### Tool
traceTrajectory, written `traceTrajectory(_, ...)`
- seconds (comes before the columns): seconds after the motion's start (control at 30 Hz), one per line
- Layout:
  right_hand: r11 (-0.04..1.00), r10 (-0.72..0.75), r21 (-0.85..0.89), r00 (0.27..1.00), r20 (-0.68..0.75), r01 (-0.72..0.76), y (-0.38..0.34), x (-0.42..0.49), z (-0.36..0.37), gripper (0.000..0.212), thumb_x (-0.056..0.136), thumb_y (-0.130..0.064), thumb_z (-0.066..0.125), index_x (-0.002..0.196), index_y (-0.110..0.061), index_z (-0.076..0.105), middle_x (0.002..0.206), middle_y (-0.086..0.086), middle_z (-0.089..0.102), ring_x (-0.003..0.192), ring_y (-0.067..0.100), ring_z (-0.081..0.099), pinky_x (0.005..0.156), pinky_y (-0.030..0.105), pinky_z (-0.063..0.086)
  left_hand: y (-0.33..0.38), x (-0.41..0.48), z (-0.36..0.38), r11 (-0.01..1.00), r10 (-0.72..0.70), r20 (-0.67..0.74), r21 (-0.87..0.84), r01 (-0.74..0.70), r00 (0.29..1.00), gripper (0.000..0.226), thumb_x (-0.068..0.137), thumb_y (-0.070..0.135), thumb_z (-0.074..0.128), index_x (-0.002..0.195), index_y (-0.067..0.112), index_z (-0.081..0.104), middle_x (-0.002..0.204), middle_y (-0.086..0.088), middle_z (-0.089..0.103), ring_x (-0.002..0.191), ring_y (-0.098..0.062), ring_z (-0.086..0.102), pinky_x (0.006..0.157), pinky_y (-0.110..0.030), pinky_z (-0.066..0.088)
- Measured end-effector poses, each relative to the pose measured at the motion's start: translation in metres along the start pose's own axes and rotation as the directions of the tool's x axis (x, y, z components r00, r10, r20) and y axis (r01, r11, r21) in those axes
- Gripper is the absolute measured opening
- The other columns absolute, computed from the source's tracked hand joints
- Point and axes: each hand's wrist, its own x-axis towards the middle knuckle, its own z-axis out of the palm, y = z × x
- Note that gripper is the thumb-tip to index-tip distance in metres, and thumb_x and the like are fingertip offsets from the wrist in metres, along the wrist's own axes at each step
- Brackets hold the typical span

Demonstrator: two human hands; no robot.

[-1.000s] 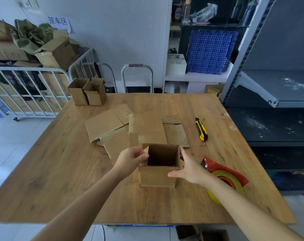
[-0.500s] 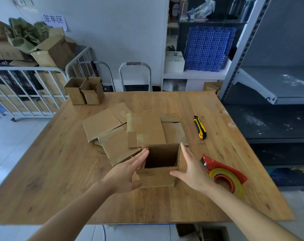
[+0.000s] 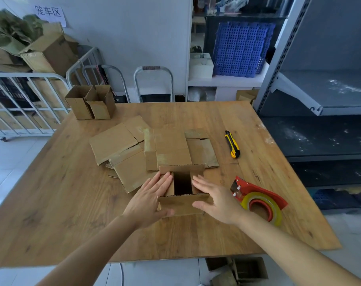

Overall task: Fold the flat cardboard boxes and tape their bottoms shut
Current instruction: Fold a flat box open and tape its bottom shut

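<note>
Brown corrugated cardboard box (image 3: 183, 205) upright by near edge of wooden table (image 3: 72, 203). Left grip (image 3: 152, 195), right grip (image 3: 214, 201) spread flat, pressing side flaps inward, likely closing the bottom. Red tape dispenser (image 3: 258, 190) just beside, handy for sealing.

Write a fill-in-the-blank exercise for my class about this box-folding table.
The opening of the box lies ____ the left hand and right hand.
The tape dispenser lies on the box's ____ side.
The utility knife is black and ____.
____ folded boxes stand at the table's far corner.
Missing words: between, right, yellow, two.
</note>
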Motion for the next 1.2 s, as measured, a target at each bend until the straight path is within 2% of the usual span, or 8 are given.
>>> traceTrajectory(0.13, 0.945, 0.099, 0.315, 0.995, -0.033, -0.083, 0.002, 0.004, -0.002, 0.055, 0.092, -0.052, 0.041, 0.135, -0.021, 0.056, 0.145, -0.014, 0.044, 0.136, -0.013, 0.029, 0.106, 0.002, 0.019, 0.003, 0.001, -0.004, 0.959, -0.032, -0.048, -0.283, 0.017, 0.998, 0.093, 0.073, 0.090, 0.004, 0.149, 0.037, -0.001, 0.157, 0.019, -0.004, 0.144, 0.001, -0.017, 0.121, -0.030, -0.004)
traceTrajectory(0.3, 0.974, 0.152, 0.200, 0.963, -0.223, -0.108, -0.004, 0.010, 0.005, 0.057, 0.093, -0.050, 0.035, 0.123, -0.014, 0.067, 0.133, -0.002, 0.061, 0.125, -0.002, 0.048, 0.093, -0.004, 0.028, 0.011, 0.005, -0.001, 0.812, -0.279, -0.204, -0.572, 0.117, 0.938, 0.057, 0.093, 0.058, 0.045, 0.141, 0.028, 0.046, 0.146, 0.021, 0.035, 0.140, 0.009, 0.018, 0.115, -0.024, 0.023)
traceTrajectory(0.53, 0.993, 0.094, -0.058, 0.989, -0.114, -0.101, -0.006, 0.011, -0.003, 0.047, 0.096, -0.051, 0.045, 0.124, -0.020, 0.066, 0.136, -0.004, 0.058, 0.126, 0.009, 0.053, 0.093, 0.017, 0.040, 0.004, 0.008, -0.013, 0.947, -0.159, -0.186, -0.307, 0.097, 0.970, 0.102, 0.074, 0.088, 0.007, 0.125, 0.022, 0.064, 0.134, 0.018, 0.053, 0.130, 0.000, 0.031, 0.109, -0.023, 0.031)
traceTrajectory(0.7, 0.975, 0.196, -0.044, 0.941, -0.276, -0.216, -0.017, 0.023, -0.001, 0.021, 0.089, -0.038, 0.066, 0.099, -0.019, 0.067, 0.100, -0.006, 0.065, 0.091, 0.010, 0.058, 0.074, 0.026, 0.043, 0.010, 0.016, -0.017, 0.848, -0.353, -0.267, -0.496, 0.187, 0.897, 0.051, 0.082, 0.048, 0.069, 0.122, 0.017, 0.059, 0.116, 0.011, 0.053, 0.108, -0.005, 0.051, 0.088, -0.024, 0.044)
traceTrajectory(0.83, 0.973, 0.190, -0.067, 0.926, -0.326, -0.223, -0.018, 0.028, 0.004, 0.071, 0.084, -0.032, 0.074, 0.142, -0.016, 0.036, 0.143, 0.002, 0.035, 0.130, 0.016, 0.036, 0.105, 0.027, 0.033, 0.012, 0.019, -0.017, 0.942, -0.249, -0.403, -0.310, 0.125, 0.880, 0.092, 0.078, 0.045, 0.074, 0.150, 0.016, 0.024, 0.145, 0.004, 0.029, 0.122, -0.009, 0.039, 0.103, -0.029, 0.037)
traceTrajectory(0.93, 0.962, 0.067, -0.242, 0.968, -0.243, -0.127, -0.015, 0.030, 0.003, 0.090, 0.090, -0.034, 0.066, 0.156, -0.017, 0.007, 0.163, -0.001, 0.008, 0.149, 0.014, 0.008, 0.117, 0.026, 0.012, 0.011, 0.024, -0.019, 0.998, 0.009, -0.394, 0.056, 0.014, 0.919, 0.083, 0.085, 0.044, 0.066, 0.151, 0.015, 0.025, 0.157, 0.000, 0.027, 0.147, -0.017, 0.013, 0.120, -0.039, 0.010)
traceTrajectory(1.1, 0.890, -0.176, -0.456, 0.940, -0.291, 0.025, -0.008, 0.025, 0.009, 0.065, 0.076, -0.021, 0.082, 0.133, -0.004, 0.056, 0.132, 0.010, 0.060, 0.129, 0.027, 0.051, 0.103, 0.046, 0.047, 0.013, 0.024, -0.016, 0.994, 0.051, -0.387, 0.111, -0.008, 0.921, 0.072, 0.076, 0.029, 0.078, 0.139, 0.011, 0.047, 0.127, -0.005, 0.062, 0.128, -0.025, 0.051, 0.110, -0.042, 0.028)
traceTrajectory(1.2, 0.876, -0.263, -0.476, 0.906, -0.332, 0.080, -0.004, 0.015, 0.021, 0.048, 0.074, -0.012, 0.083, 0.119, -0.005, 0.067, 0.111, 0.010, 0.069, 0.107, 0.024, 0.064, 0.089, 0.043, 0.056, 0.020, 0.019, -0.007, 0.984, 0.140, -0.426, 0.158, -0.079, 0.894, 0.035, 0.090, 0.024, 0.053, 0.120, 0.013, 0.065, 0.110, -0.002, 0.067, 0.109, -0.023, 0.064, 0.092, -0.035, 0.052)
